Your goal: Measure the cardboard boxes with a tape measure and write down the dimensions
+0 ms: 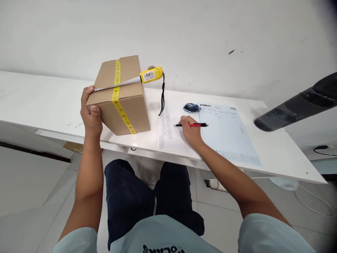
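Observation:
My left hand [91, 109] grips the left corner of a cardboard box [131, 114] sealed with yellow printed tape [116, 84]. A yellow tape measure [152, 74] rests at the box's right top edge, its metal blade drawn out across the top to my left fingers. From its case hangs a black wrist strap [162, 98]. Between the fingers of my right hand [191, 131] is a red and black pen [196, 124], its tip just over or on a white sheet [164, 135] covered in handwriting. Whether the tip touches the paper I cannot tell.
A printed form [226, 133] lies right of my hand, with a dark blue faceted object [191, 107] at its upper left corner. A thick black cylinder [297, 103] slants over the white table's [52, 102] right end. Behind stands a white wall [197, 42].

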The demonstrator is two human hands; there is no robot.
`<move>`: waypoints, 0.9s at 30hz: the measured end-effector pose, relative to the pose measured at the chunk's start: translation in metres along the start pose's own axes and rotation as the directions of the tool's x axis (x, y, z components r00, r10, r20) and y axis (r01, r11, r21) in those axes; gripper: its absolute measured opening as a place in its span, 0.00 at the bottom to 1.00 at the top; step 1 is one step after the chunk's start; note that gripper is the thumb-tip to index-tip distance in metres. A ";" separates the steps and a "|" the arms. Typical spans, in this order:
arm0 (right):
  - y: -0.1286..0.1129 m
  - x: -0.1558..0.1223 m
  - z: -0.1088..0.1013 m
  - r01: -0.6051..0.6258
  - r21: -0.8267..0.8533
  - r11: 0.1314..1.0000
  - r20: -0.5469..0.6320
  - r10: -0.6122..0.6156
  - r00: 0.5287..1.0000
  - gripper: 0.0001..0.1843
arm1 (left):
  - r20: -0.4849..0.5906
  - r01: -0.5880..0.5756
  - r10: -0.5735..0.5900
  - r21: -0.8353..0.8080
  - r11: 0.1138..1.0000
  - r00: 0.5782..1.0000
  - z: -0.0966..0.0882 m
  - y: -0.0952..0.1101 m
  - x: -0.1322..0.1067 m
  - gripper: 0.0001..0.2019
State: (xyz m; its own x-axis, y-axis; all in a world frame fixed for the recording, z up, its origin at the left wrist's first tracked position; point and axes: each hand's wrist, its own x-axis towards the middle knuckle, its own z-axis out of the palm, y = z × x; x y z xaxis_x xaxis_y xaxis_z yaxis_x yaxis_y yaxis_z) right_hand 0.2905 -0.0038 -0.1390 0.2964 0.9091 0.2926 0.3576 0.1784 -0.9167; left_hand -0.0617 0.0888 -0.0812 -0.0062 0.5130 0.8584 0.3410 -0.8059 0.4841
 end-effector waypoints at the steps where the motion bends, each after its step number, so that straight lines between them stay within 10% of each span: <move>1: 0.001 0.000 0.000 0.012 -0.021 1.000 -0.007 -0.012 1.000 0.23 | -0.010 0.001 -0.001 0.002 1.000 1.000 -0.002 0.000 -0.001 0.40; 7: 0.015 0.009 -0.003 0.189 -0.379 0.906 0.012 -0.200 0.980 0.13 | -0.039 -0.042 0.043 0.023 0.999 0.998 -0.012 -0.005 -0.004 0.38; 14: 0.040 0.025 -0.011 -0.005 -0.591 0.807 -0.076 -0.050 0.996 0.24 | -0.058 -0.014 0.015 0.019 1.000 0.998 -0.015 -0.007 -0.007 0.35; 22: 0.003 0.022 -0.002 0.275 -0.315 0.908 -0.022 -0.297 0.955 0.25 | -0.003 0.037 -0.037 0.045 0.998 0.999 -0.007 0.004 -0.002 0.37; 27: -0.058 0.048 0.024 0.021 0.139 0.990 0.068 -0.031 0.997 0.38 | 0.094 0.002 -0.014 0.124 0.992 0.995 -0.003 0.014 0.002 0.34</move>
State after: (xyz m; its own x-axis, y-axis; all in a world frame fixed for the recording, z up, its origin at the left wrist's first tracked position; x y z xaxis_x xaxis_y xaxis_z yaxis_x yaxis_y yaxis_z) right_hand 0.2624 0.0388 -0.0780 0.2244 0.9267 0.3015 0.2372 0.2481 -0.9392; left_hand -0.0594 0.0774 -0.0725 0.0776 0.5495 0.8319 0.4552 -0.7619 0.4608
